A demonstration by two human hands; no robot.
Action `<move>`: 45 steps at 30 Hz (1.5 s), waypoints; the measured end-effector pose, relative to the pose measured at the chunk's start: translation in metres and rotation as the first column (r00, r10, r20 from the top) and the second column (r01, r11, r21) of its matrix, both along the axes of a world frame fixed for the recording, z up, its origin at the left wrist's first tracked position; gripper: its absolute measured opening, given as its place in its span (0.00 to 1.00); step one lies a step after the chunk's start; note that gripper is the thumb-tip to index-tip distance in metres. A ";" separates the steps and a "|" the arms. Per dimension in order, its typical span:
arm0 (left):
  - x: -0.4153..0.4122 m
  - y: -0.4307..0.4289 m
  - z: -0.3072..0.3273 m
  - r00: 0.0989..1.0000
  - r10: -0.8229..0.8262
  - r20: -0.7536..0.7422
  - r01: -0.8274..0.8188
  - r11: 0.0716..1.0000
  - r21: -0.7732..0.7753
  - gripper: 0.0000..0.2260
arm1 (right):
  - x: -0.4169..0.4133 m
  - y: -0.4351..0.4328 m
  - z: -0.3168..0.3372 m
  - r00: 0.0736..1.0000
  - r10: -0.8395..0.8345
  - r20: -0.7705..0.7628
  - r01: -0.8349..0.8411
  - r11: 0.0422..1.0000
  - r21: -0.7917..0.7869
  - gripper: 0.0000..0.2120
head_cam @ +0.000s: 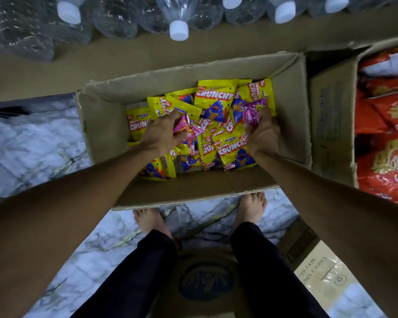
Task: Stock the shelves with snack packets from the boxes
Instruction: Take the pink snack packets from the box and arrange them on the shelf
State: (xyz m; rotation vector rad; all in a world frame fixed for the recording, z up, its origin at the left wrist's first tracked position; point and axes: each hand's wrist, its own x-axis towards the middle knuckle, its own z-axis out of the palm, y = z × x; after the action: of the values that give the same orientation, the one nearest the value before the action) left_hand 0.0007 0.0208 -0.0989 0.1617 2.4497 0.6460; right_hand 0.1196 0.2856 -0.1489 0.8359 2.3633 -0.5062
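Arms are reaching down from the bottom corners of the view into an open cardboard box point(97, 134) on the marble floor point(32, 145). The left hand point(160, 136) is bending at the wrist over the middle of the box, and its fingers are curling around a crumpled pink packet point(186, 129), pinching it. The right hand point(263, 134) is sitting near the right wall of the box, and its fingertips are gripping a purple packet point(254, 111) that is sticking up just above the hand. Both small packets are lying on top of a heap of yellow snack packets point(214, 99) that is filling the floor of the box, piled more toward the far right corner. Bare feet point(147, 220) are standing just beside the near edge of the box. A second box point(331, 125) with red packets point(386, 138) is touching the right side. Water bottles point(178, 19) are lying along the far side.
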 end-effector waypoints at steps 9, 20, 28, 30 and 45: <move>0.009 0.004 0.006 0.996 0.079 0.036 -0.081 0.995 0.058 0.15 | 0.106 0.017 -0.068 0.971 0.102 0.217 -0.081 0.992 -0.100 0.18; 0.039 0.018 0.133 0.987 0.160 -0.004 -0.159 0.981 0.111 0.23 | -0.069 -0.028 0.179 0.985 -0.077 -0.156 0.003 0.905 -0.426 0.33; 0.045 0.020 0.299 0.984 0.150 0.090 -0.160 0.982 0.104 0.16 | -0.048 -0.036 0.353 0.970 -0.177 -0.167 0.070 0.860 -0.506 0.40; 0.045 0.021 0.351 0.985 0.134 0.104 -0.144 0.986 0.089 0.15 | -0.046 -0.038 0.405 0.968 -0.184 -0.169 0.068 0.846 -0.529 0.40; 0.057 0.010 0.673 0.988 0.142 0.059 -0.153 0.949 0.275 0.10 | -0.024 -0.038 0.716 0.933 -0.111 -0.341 -0.108 0.820 -0.562 0.38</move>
State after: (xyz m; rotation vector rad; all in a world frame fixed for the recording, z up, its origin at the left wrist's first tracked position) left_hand 0.0574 0.0308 0.5736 0.0760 2.3392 1.0511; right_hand 0.0959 0.2479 0.5667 0.4829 2.3017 -1.3969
